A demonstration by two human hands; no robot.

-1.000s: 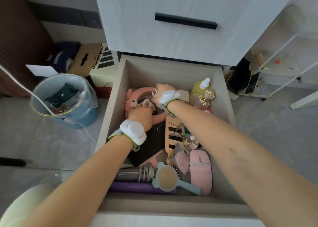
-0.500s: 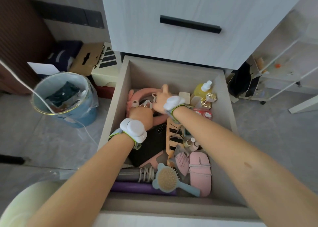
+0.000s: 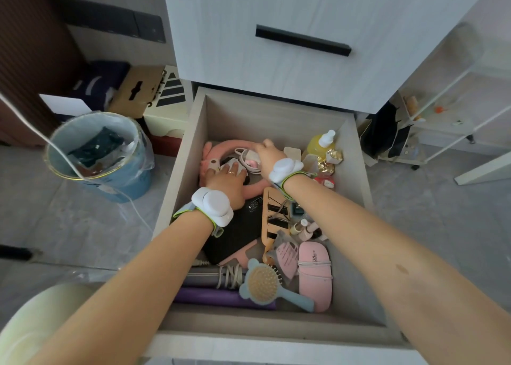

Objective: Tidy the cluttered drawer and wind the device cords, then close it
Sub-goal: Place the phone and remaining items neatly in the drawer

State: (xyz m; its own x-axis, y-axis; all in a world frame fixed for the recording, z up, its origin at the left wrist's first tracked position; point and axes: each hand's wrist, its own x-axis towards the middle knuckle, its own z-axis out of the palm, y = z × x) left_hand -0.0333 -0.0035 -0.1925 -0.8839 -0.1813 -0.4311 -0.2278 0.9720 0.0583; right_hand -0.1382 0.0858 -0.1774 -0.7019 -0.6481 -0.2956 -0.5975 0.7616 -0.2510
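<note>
The open wooden drawer (image 3: 190,132) is full of clutter. At its back lies a pink ring-shaped device (image 3: 221,146) with a coiled white cord (image 3: 243,157) in its middle. My left hand (image 3: 225,181) rests flat on the device's near left side with fingers spread. My right hand (image 3: 269,154) reaches over the coil, its fingers curled onto the white cord bundle. Nearer me lie a black phone (image 3: 237,232), a wooden clip holder (image 3: 275,215), a pink case (image 3: 315,273) with a cord wound round it, a blue brush (image 3: 265,284) and a purple wand (image 3: 218,298).
A yellow bottle (image 3: 320,143) and gold wrappers (image 3: 327,161) sit at the drawer's back right. The closed upper drawer front (image 3: 276,46) overhangs the back. A blue bin (image 3: 96,157) with a white cable stands on the floor to the left, boxes behind it. A white rack (image 3: 448,116) stands right.
My right hand has shifted right and back, off the pink device onto the cord coil. My left hand has flattened and spread on the device's left side.
</note>
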